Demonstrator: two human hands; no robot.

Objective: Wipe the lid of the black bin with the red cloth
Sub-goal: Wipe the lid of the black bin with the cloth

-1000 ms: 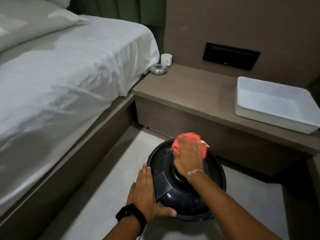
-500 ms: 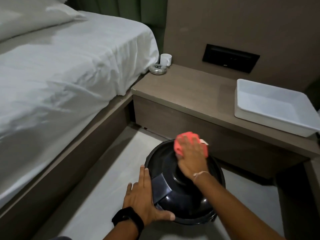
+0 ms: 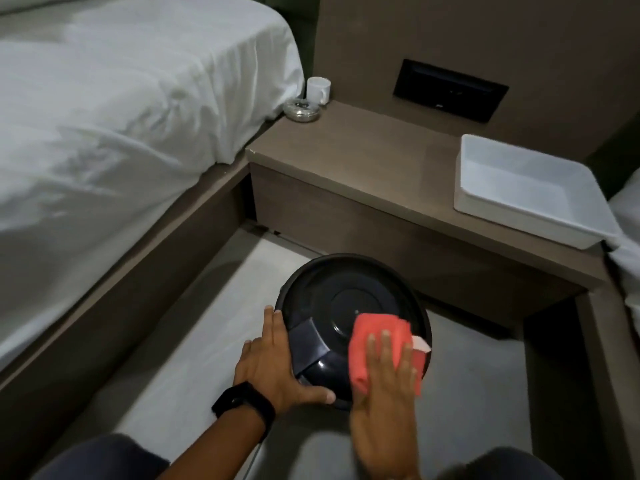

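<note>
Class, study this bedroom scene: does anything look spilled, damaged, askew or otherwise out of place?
Nothing stands out. The black bin stands upright on the floor, lid seated; the left hand steadies its side while the right hand presses the red cloth on the lid. No spill shows.

right hand (image 3: 384, 407) blurred, bin body hidden under lid (image 3: 346, 303)

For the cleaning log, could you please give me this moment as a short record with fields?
setting: floor between a bed and a low wooden shelf
bin lid: black, round, closed on the bin
red cloth: flat on the lid's near right part
right hand: palm down, fingers spread, pressing the cloth
left hand: braced on the lid's left rim, thumb at the near edge
on shelf: white tray, white mug, glass dish
</note>
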